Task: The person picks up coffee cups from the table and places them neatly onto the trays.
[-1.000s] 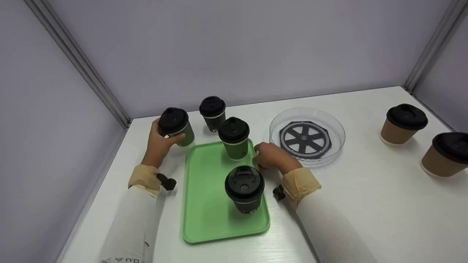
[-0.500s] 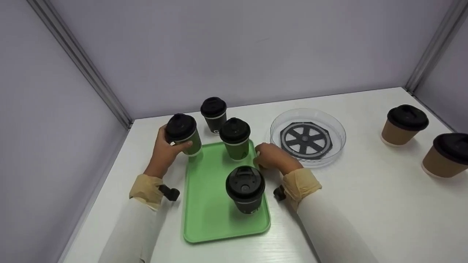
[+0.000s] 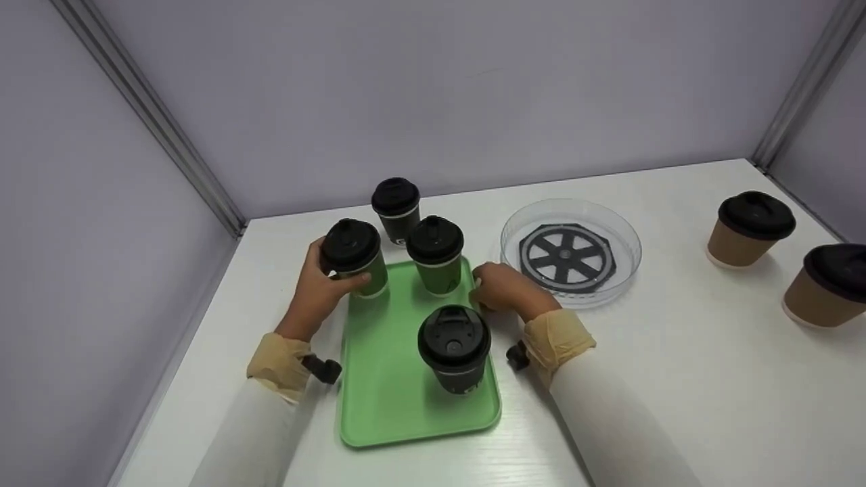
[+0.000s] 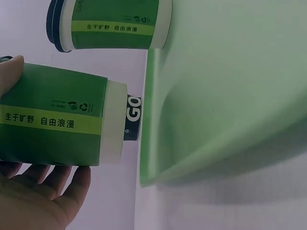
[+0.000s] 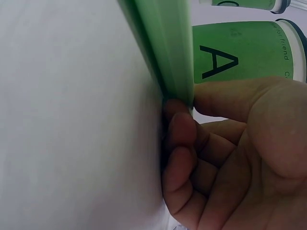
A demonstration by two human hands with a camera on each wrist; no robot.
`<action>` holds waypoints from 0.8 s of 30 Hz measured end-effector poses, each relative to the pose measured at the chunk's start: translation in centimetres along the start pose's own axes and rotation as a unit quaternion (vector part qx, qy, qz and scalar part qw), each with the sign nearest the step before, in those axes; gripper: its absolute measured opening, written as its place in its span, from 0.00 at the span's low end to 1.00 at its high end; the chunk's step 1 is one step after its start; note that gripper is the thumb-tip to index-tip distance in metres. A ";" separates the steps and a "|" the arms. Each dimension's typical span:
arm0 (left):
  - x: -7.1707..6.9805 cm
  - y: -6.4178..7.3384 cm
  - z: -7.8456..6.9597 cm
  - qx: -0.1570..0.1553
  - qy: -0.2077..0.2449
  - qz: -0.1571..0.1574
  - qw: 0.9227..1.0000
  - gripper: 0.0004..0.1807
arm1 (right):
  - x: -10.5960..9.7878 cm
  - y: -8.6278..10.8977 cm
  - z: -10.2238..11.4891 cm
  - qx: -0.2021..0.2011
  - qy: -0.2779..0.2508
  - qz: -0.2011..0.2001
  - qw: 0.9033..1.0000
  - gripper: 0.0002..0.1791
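My left hand [image 3: 321,291] grips a green paper coffee cup [image 4: 53,115] with a black lid, thumb on one side and fingers round the other. In the left wrist view its white base hangs just off the green tray [image 3: 385,379], over the far left corner. My right hand [image 3: 504,291] pinches the tray's right rim between thumb and curled fingers, as the right wrist view shows. A second green cup [image 3: 438,276] stands upright on the tray's far right part. Nearer, a black lidded cup [image 3: 459,379] is on the tray's right side.
Behind the tray stands another dark cup [image 3: 400,223], close to the back wall. A clear round dish [image 3: 629,270] with a black spoked wheel shape [image 3: 567,257] lies right of my right hand. Two brown lidded cups [image 3: 737,247] stand at the far right.
My left hand has carried the green cup rightward and toward me, from beside the tray to over its far left corner. The right hand and the tray have stayed put.
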State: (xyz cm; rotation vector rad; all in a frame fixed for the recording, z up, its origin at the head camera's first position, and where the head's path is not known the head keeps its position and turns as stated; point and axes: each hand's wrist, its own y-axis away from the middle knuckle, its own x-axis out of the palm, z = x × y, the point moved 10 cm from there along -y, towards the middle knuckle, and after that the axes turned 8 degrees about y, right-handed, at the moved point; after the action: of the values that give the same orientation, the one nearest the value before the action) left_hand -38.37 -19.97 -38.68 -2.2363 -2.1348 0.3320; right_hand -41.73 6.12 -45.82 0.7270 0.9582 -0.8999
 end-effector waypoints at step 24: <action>1.4 0.9 0.6 -0.015 0.000 0.050 0.999 0.50 | 0.0 0.1 0.0 -0.003 -0.019 -0.001 1.000 0.02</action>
State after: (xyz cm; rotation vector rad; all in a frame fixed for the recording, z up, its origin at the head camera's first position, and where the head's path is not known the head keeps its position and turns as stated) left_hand -37.57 -18.72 -39.59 -2.3643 -2.0464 0.3068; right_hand -41.66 6.11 -45.82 0.7012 0.9282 -0.9085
